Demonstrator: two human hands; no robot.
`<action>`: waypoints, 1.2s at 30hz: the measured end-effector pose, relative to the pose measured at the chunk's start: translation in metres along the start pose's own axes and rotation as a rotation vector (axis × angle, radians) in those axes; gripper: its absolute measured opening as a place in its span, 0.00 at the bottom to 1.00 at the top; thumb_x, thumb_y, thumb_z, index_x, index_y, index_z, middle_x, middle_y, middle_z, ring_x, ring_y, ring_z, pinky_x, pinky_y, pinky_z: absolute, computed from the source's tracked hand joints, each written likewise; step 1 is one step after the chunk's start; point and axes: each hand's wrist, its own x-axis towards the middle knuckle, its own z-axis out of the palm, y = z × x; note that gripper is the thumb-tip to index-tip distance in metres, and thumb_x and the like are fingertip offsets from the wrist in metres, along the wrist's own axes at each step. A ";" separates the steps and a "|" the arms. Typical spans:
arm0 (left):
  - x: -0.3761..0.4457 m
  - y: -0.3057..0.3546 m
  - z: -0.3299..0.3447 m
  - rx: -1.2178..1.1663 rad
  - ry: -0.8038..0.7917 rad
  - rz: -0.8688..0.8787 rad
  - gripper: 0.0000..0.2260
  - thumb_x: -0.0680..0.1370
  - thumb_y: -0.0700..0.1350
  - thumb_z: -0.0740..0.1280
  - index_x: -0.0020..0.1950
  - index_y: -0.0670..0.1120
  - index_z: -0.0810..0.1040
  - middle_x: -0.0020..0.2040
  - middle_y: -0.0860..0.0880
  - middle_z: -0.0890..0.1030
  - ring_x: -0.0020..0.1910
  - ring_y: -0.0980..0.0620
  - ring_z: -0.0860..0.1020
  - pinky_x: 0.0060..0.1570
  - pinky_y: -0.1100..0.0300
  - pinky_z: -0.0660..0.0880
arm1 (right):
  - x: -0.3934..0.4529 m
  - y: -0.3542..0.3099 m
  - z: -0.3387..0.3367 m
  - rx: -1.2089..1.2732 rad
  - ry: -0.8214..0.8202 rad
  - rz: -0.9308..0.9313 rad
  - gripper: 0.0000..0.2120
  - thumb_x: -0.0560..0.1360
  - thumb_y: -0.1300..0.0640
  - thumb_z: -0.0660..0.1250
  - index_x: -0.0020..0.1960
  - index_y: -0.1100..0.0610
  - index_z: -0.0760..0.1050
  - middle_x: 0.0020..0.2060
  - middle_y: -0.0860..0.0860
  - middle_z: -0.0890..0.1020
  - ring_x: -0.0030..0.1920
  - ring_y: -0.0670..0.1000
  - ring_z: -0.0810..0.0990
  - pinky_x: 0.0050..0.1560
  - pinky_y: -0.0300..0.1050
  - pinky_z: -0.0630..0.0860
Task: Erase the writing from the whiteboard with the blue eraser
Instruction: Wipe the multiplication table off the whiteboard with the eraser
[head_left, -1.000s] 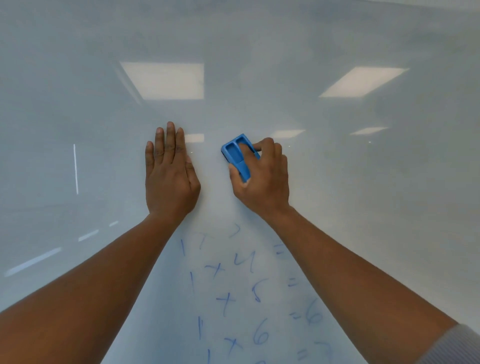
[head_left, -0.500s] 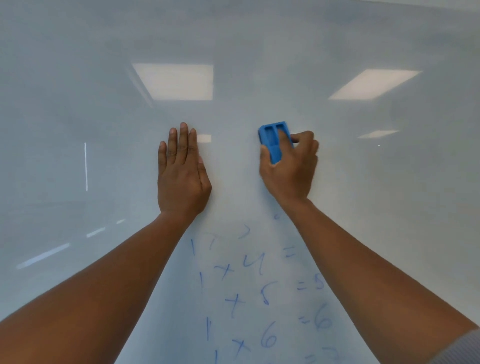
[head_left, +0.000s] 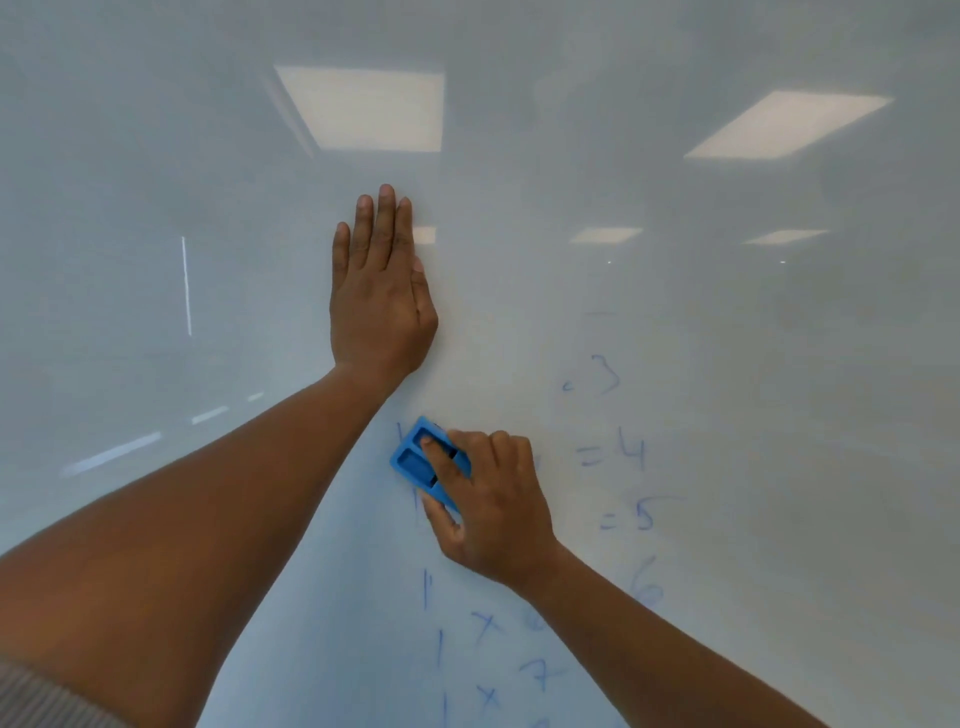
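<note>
On the whiteboard (head_left: 727, 338), the blue eraser (head_left: 423, 462) serves as the reference point for all positions below. It lies flat against the board surface at the left end of the blue writing (head_left: 613, 457), tilted so its long side runs diagonally.

The right hand (head_left: 493, 509) clamps the eraser: 1 fingertip presses into a recess on its back, the thumb hooks its lower edge, and the remaining fingers curl beside it. This grip likely holds the pad flush to the board so pressure spreads evenly during a stroke.

Above the eraser and slightly to its left, the left hand (head_left: 379, 291) rests flat on the board, fingers straight and together, holding nothing. Its probable purpose is to brace the body or steady the board.

Remaining marks:
- To the right of the eraser: "=4", with a faint "3" above it and "=5" below it.
- Below the eraser: a column of 1s, multiplication signs, a 6 and a 7, running out of the bottom of the view.

Judged from these marks, the task is partly complete.

Clearance: the board is unobstructed to the right of the eraser and below it, apart from the right forearm crossing the lower rows. No board edge or frame is visible, so stroke limits cannot be determined. Ceiling light reflections (head_left: 363, 109) appear well above the eraser.
</note>
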 end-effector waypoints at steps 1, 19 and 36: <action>0.000 0.000 0.000 0.002 -0.001 0.001 0.25 0.85 0.44 0.49 0.82 0.43 0.52 0.83 0.45 0.52 0.82 0.47 0.48 0.81 0.51 0.43 | 0.003 0.004 -0.001 -0.007 0.009 -0.006 0.25 0.70 0.47 0.69 0.65 0.56 0.74 0.55 0.54 0.72 0.47 0.55 0.70 0.46 0.53 0.71; -0.002 -0.006 -0.001 0.023 -0.005 0.038 0.25 0.85 0.44 0.48 0.82 0.43 0.52 0.83 0.45 0.53 0.82 0.46 0.50 0.81 0.50 0.45 | 0.034 0.014 -0.007 -0.003 0.072 0.126 0.24 0.70 0.49 0.71 0.63 0.59 0.77 0.51 0.58 0.77 0.46 0.59 0.72 0.44 0.53 0.72; -0.006 -0.005 -0.004 0.051 -0.013 0.039 0.25 0.85 0.45 0.47 0.82 0.43 0.51 0.83 0.45 0.53 0.82 0.47 0.50 0.81 0.51 0.45 | 0.042 -0.001 -0.004 0.013 0.050 0.184 0.24 0.70 0.49 0.69 0.63 0.58 0.76 0.49 0.58 0.76 0.47 0.56 0.70 0.45 0.49 0.68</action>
